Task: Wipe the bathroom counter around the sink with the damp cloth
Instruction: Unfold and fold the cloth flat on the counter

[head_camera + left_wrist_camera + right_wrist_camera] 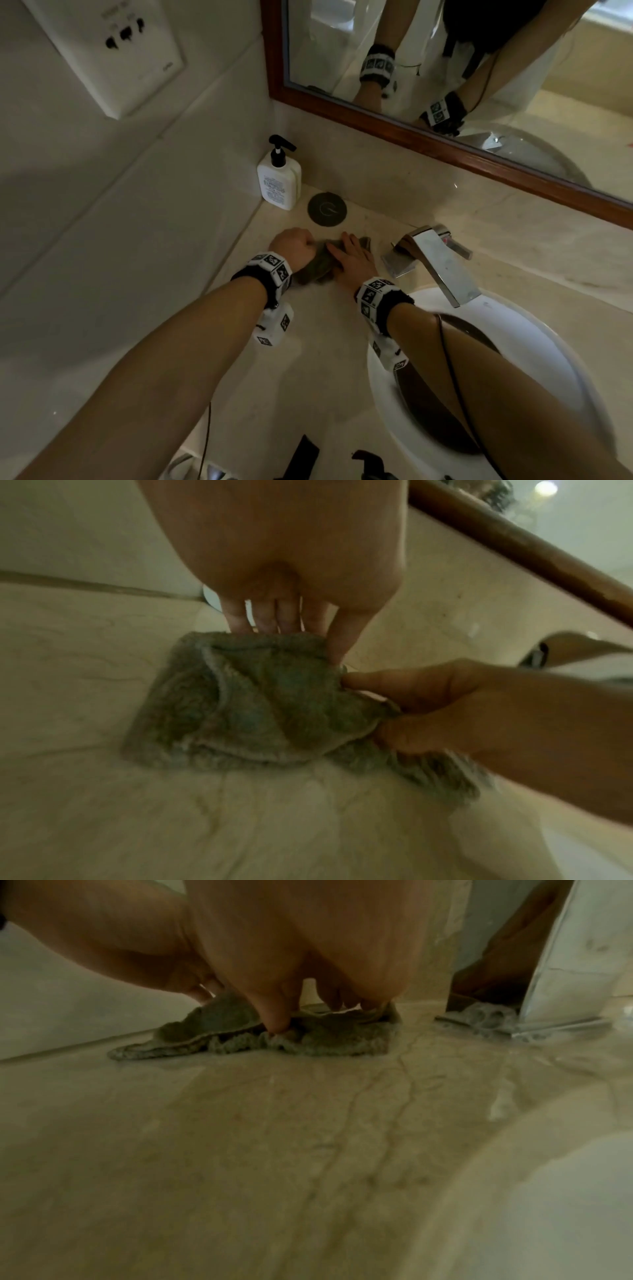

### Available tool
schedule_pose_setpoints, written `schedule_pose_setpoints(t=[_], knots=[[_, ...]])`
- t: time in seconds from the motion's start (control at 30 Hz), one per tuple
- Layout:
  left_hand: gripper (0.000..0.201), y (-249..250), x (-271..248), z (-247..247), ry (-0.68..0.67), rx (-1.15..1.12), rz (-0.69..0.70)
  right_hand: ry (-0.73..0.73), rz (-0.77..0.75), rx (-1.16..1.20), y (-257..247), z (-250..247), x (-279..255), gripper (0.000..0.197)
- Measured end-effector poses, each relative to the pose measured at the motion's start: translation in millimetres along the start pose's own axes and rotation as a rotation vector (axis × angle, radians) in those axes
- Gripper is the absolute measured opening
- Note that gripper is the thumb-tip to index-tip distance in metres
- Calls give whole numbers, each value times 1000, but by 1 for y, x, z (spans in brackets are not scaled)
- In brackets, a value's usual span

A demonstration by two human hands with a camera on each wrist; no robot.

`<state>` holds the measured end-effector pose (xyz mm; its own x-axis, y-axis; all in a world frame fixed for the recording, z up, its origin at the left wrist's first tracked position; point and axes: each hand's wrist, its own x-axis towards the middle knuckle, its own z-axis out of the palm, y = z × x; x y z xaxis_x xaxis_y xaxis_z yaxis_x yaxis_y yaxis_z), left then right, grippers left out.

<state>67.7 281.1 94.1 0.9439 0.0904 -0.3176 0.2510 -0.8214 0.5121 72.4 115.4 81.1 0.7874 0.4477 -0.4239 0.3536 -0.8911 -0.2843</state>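
A grey-green damp cloth (313, 269) lies bunched on the beige marble counter (308, 359), left of the faucet (442, 260) and behind the white sink (513, 329). My left hand (296, 245) grips the cloth's left end in a fist. In the left wrist view its fingers (260, 620) and thumb curl onto the far edge of the cloth (257, 704). My right hand (351, 251) lies over the cloth's right part. Its thumb and a finger pinch a fold (369, 707). In the right wrist view the thumb (277, 1020) presses into the cloth (325, 1039).
A white pump bottle (279, 178) stands in the back corner, with a dark round cap (327, 209) set in the counter beside it. The wood-framed mirror (445, 144) runs behind. Dark items (301, 459) sit at the counter's front edge. Wet streaks show near the faucet base (489, 1020).
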Motion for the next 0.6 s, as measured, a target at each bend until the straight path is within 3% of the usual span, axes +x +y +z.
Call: schedule_pose_setpoints(t=[0.13, 0.27, 0.47, 0.6], knots=[[8, 8, 4, -13, -5, -449, -76, 11, 71, 242, -5, -5, 4, 78], [11, 28, 4, -33, -14, -683, -49, 98, 166, 905, -16, -15, 4, 90], [16, 34, 7, -54, 23, -785, -25, 90, 193, 1568, -30, -41, 7, 48], [21, 32, 5, -67, 60, -795, -12, 113, 273, 1511, -37, -47, 16, 38]])
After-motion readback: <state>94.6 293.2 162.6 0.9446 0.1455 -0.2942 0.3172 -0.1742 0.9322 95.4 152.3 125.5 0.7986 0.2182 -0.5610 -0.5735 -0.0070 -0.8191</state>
